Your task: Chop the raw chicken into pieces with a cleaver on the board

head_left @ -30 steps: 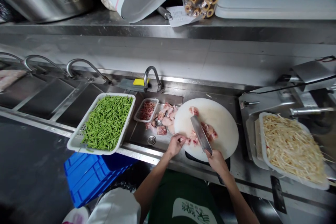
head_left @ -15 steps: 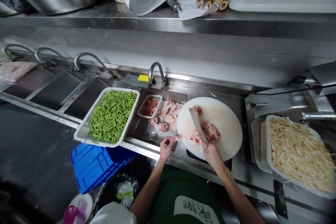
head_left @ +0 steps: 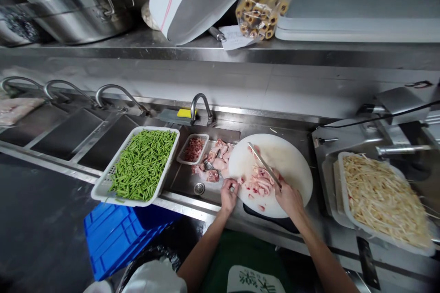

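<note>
On round board, chopped meat beside curled left hand, its hold unclear; right hand clasping knife.

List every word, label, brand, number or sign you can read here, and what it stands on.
Nothing reads with certainty.
Green apron: characters on a white patch, cut off by the picture's lower edge and too unclear to quote.
Paper slip on the shelf: faint marks, too small to read.

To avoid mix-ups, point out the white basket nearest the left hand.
The small basket of chopped meat in the sink; the basket of green pieces and the basket of pale strands, both larger, sit farther from the left hand.
</note>
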`<state>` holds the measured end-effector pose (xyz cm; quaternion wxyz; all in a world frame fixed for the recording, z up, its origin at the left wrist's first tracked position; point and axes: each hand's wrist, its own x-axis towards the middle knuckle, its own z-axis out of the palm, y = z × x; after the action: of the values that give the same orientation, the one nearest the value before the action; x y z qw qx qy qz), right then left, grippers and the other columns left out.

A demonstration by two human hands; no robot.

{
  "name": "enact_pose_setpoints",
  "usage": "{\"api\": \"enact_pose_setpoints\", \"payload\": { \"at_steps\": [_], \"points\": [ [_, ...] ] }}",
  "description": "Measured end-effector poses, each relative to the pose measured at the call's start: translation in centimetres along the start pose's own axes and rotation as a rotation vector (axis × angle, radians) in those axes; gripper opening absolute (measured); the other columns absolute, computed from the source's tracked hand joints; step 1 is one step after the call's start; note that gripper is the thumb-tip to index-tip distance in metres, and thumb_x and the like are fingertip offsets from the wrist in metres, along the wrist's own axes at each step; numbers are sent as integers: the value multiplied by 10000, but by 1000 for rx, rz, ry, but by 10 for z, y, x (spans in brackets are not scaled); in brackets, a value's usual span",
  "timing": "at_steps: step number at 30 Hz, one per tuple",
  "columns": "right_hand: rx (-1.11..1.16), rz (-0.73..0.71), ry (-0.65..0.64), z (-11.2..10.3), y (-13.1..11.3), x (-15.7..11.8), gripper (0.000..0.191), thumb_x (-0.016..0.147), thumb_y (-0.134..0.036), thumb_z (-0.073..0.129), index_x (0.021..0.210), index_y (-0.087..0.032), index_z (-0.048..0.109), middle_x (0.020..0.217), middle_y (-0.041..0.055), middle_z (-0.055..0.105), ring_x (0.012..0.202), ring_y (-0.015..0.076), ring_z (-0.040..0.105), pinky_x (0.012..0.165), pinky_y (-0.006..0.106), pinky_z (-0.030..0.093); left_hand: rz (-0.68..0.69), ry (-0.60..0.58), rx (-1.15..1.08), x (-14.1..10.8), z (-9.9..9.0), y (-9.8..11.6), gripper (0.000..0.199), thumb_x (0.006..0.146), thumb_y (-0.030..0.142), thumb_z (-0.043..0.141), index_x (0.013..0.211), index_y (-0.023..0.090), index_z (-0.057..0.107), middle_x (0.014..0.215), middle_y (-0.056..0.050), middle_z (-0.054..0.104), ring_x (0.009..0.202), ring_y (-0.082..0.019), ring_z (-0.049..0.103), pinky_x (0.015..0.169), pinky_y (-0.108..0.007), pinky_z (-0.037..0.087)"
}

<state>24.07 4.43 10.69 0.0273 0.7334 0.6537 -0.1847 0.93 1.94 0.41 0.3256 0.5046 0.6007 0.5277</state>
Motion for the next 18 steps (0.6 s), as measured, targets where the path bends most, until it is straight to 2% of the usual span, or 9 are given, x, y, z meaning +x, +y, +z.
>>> {"api": "enact_pose_setpoints", "payload": {
  "at_steps": [4, 6, 10, 13, 16, 18],
  "points": [
    [-32, 76, 56, 10, 15, 19, 366, 986, -344, 461, 1179, -113, 670, 1083, 198, 727, 999, 300, 701, 815, 354, 485, 70, -145, 84, -1, 7, 5, 153, 874, 282, 607, 773, 183, 664, 868, -72, 660, 877, -212, 603, 841, -347, 461],
    [-42, 95, 69, 17, 22, 29, 367, 980, -333, 482, 1182, -87, 665, 1071, 214, 722, 986, 304, 700, 809, 360, 479, 60, -152, 94, -1, 3, 7, 153, 875, 290, 611, 790, 184, 680, 913, -87, 669, 931, -231, 609, 889, -382, 463],
    [-14, 67, 116, 31, 40, 42, 403, 996, -310, 470, 1246, -39, 634, 1100, 232, 706, 1031, 310, 674, 822, 354, 463, 12, -39, 71, -1, -15, 9, 166, 863, 332, 633, 830, 189, 712, 1064, -120, 642, 1087, -272, 587, 994, -453, 445],
    [15, -1, 142, 35, 52, 42, 389, 996, -250, 452, 1254, -29, 639, 1115, 240, 698, 1052, 302, 653, 862, 347, 441, -17, 50, 45, -4, -36, 5, 171, 836, 364, 659, 839, 205, 722, 1098, -116, 627, 1138, -282, 571, 971, -435, 474],
    [49, -99, 213, 23, 60, 39, 336, 969, -193, 463, 1180, -60, 689, 1165, 230, 683, 1120, 292, 610, 950, 347, 405, -45, 129, 62, -12, -60, -2, 197, 828, 393, 668, 823, 203, 721, 1096, -122, 618, 1113, -282, 583, 880, -389, 515],
    [106, -160, 298, 3, 68, 36, 288, 955, -202, 488, 1097, -93, 714, 1158, 205, 687, 1137, 281, 594, 1005, 354, 391, -64, 181, 89, -21, -77, -5, 217, 836, 406, 664, 821, 196, 716, 1091, -129, 611, 1070, -278, 598, 838, -383, 528]
  ]
}}
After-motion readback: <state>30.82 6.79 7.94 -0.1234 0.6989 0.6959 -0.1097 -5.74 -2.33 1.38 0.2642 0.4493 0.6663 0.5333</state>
